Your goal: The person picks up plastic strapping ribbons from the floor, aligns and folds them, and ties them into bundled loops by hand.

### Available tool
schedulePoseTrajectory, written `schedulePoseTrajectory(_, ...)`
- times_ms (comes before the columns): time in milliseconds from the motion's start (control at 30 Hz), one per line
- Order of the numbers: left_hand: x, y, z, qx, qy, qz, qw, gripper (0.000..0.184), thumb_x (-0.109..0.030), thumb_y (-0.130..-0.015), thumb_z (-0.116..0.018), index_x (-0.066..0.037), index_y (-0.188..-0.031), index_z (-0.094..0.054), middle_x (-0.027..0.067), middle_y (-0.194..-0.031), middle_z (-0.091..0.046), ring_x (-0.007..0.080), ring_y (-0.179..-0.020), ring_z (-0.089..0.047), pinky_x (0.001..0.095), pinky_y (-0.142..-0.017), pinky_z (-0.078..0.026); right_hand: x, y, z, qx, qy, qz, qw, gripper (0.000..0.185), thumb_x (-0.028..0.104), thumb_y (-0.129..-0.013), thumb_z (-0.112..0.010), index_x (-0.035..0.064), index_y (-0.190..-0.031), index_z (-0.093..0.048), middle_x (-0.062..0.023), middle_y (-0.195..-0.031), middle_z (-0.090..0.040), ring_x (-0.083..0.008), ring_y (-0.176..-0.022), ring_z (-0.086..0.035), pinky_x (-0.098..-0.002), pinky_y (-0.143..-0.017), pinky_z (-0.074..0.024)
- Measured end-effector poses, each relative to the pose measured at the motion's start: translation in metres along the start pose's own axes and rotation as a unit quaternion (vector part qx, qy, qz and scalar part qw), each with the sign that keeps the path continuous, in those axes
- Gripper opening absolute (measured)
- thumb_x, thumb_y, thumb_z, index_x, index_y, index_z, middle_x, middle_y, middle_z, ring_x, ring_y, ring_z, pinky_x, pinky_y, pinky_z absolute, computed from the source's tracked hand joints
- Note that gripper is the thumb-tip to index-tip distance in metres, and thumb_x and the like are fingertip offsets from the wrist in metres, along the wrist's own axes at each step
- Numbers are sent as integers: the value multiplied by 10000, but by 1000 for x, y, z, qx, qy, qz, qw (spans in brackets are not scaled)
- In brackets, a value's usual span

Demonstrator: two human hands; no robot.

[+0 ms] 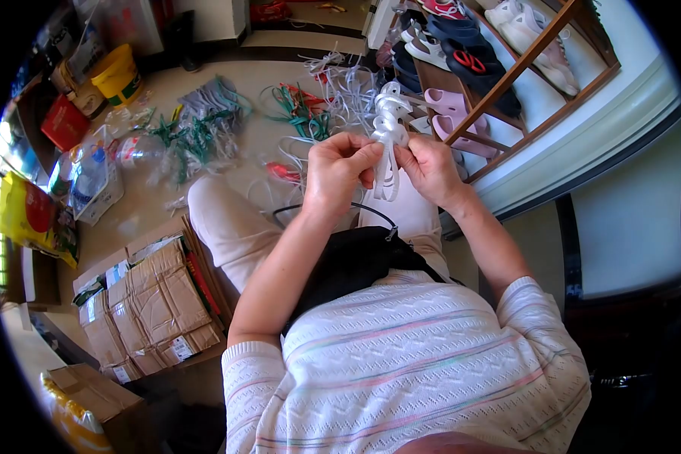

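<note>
A looped bundle of flat white strapping [390, 125] is held up in front of my knees. Its upper part is knotted or wound into several coils, and loose loops hang below. My left hand [339, 165] pinches the bundle from the left between thumb and fingers. On the other side, my right hand [430, 168] grips it with fingers curled and thumb pressed inward. Beyond my hands, a tangle of white strips [348, 87] lies on the floor, with a bunch of green and red strips [303, 106] beside it.
A wooden shoe rack [511, 79] with pink clogs [461, 121] stands close on the right. Green-tied grey bundles [204, 121] lie on the floor to the left. Flattened cardboard [151, 310] is by my left knee. A yellow bucket [117, 76] stands farther back.
</note>
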State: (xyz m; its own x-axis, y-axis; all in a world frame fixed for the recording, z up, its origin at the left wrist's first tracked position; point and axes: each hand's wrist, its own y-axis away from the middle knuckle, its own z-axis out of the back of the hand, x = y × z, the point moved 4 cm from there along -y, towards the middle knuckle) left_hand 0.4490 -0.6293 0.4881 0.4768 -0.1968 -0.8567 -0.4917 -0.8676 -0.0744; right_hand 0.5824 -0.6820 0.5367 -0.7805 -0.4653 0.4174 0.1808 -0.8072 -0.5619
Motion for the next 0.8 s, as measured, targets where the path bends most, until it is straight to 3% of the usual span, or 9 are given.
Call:
schedulePoseTrajectory(200, 15, -9, 4, -50, 152, -7, 987, 146, 11, -729, -655, -19, -769, -518, 40, -588, -544, 101, -418, -470, 217, -395, -383, -5, 4, -7, 7, 76, 26, 997, 109, 100, -802, -583, 5, -838, -546, -144, -674, -575, -309, -573, -572, -351, -490, -450)
schedulePoseTrajectory(333, 4, -8, 4, -49, 100, -43, 993, 187, 18, -729, -655, -28, -807, -491, 34, -626, -549, 82, -460, -484, 200, -414, -396, -5, 7, -15, 5, 82, 49, 995, 105, 109, -814, -574, 9, -835, -548, -130, -662, -581, -281, -563, -586, -335, -477, -449)
schedulePoseTrajectory(433, -10, -3, -2, -7, 27, -53, 998, 192, 10, -744, -646, -25, -877, -513, 15, -665, -564, 60, -523, -499, 178, -454, -398, 4, -5, -5, 1, 2, -14, 1000, 107, 118, -829, -560, 11, -827, -551, -124, -637, -579, -246, -549, -595, -316, -476, -449)
schedulePoseTrajectory(467, -16, -3, -3, 10, 29, -45, 999, 201, 2, -751, -645, -30, -908, -523, 8, -682, -573, 51, -538, -499, 167, -467, -386, 3, -8, -2, 4, -42, -56, 998, 116, 124, -850, -542, 13, -822, -557, -98, -607, -577, -176, -532, -594, -284, -475, -443)
schedulePoseTrajectory(600, -25, -1, 2, 8, 22, -85, 996, 201, -38, -761, -655, -37, -939, -562, -14, -705, -585, 36, -576, -495, 153, -502, -371, -7, -5, -2, -9, -113, -85, 990, 112, 123, -868, -528, 23, -860, -578, -28, -584, -560, -84, -500, -518, -238, -471, -412)
schedulePoseTrajectory(800, -10, -1, 9, 29, -47, -105, 993, 117, -110, -761, -682, -31, -797, -603, -19, -692, -578, 32, -573, -473, 166, -512, -370, -2, -6, -5, -37, -134, -90, 986, 120, 126, -864, -533, 16, -878, -578, -52, -571, -556, -115, -486, -524, -243, -467, -412)
